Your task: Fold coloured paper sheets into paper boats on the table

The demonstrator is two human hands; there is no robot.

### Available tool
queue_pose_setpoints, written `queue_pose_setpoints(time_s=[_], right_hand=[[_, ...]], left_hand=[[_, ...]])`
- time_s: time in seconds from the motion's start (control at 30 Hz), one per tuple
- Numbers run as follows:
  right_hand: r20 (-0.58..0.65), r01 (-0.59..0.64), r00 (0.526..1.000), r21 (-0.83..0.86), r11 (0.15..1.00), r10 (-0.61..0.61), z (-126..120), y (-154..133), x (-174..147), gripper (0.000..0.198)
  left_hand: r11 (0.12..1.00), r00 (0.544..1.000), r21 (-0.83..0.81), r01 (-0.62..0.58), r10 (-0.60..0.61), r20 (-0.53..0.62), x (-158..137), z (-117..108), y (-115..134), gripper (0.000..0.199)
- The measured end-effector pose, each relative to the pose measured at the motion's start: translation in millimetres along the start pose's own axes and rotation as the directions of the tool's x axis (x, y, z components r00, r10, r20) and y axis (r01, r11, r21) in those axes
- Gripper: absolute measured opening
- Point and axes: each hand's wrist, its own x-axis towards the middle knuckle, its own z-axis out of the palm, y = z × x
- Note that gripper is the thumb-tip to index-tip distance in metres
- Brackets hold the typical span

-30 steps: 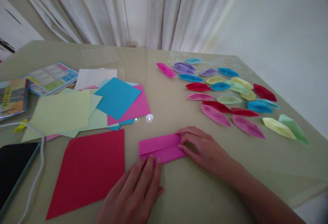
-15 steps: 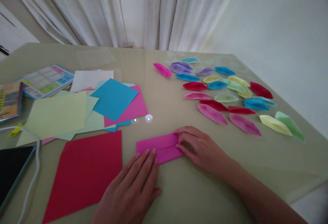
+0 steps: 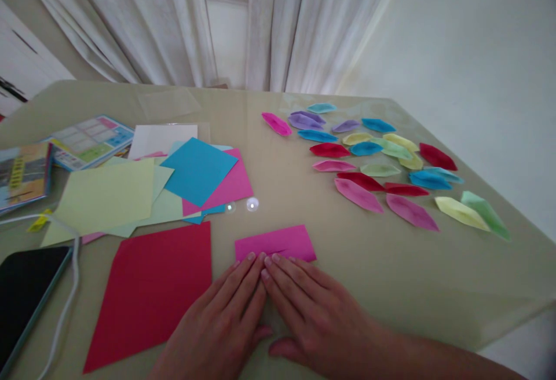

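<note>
A folded strip of bright pink paper (image 3: 278,242) lies flat on the table in front of me, with a crease along its middle. My left hand (image 3: 221,322) rests flat on its near left part, fingers stretched out. Beside it, my right hand (image 3: 317,310) presses with outstretched fingers on the near edge; the fingertips of both hands almost meet. The lower part of the strip is hidden under the fingers. Left of the strip lies a red paper sheet (image 3: 156,287), close to my left hand.
Several folded paper boats (image 3: 358,194) in many colours sit at the right. Back left are a blue sheet (image 3: 200,170), a pale yellow sheet (image 3: 108,192) and booklets (image 3: 24,174). A phone (image 3: 28,281) and a white cable (image 3: 72,287) lie at the left edge.
My right hand has let go of the strip's right end and moved left and nearer, now flat beside my left hand. The left hand has stayed on the paper.
</note>
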Motion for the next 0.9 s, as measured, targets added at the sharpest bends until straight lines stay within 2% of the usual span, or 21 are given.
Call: queue_pose_setpoints(time_s=[0.07, 0.13, 0.33, 0.5, 0.63, 0.77, 0.83, 0.9], right_hand=[[0.069, -0.013, 0.998, 0.003, 1.0, 0.013, 4, 2, -7, 0.088], [0.102, -0.03, 0.994, 0.017, 0.999, 0.028, 3, 8, -16, 0.089], [0.065, -0.156, 0.986, 0.03, 0.987, 0.154, -11, 21, -41, 0.077], [0.047, -0.207, 0.978, 0.034, 0.978, 0.206, -12, 21, -48, 0.066], [-0.01, -0.2, 0.98, 0.013, 0.98, 0.2, -8, 23, -41, 0.05], [-0.052, -0.146, 0.988, -0.036, 0.989, 0.144, -7, 29, -21, 0.027], [0.011, -0.111, 0.994, -0.077, 0.991, 0.113, -9, 32, -8, 0.015], [0.09, -0.094, 0.99, -0.114, 0.989, 0.105, -11, 32, 5, 0.013]], left_hand=[[1.0, 1.0, 0.016, -0.009, 0.009, -0.012, -2, 0, -2, 0.046], [0.999, 1.0, 0.032, -0.024, 0.024, 0.001, -4, 1, -4, 0.046], [0.998, 0.995, 0.04, -0.056, 0.053, 0.083, -8, 3, -8, 0.051], [0.995, 0.997, 0.061, -0.074, 0.072, 0.036, -22, -3, -23, 0.045], [0.997, 0.997, 0.046, -0.067, 0.068, -0.034, -30, -18, -34, 0.042], [0.998, 0.995, -0.058, 0.012, -0.018, -0.094, -10, -24, -26, 0.031], [0.992, 0.994, -0.077, 0.103, -0.106, -0.034, 5, -19, -19, 0.033], [0.985, 0.987, -0.081, 0.153, -0.149, 0.059, 16, -10, -14, 0.032]])
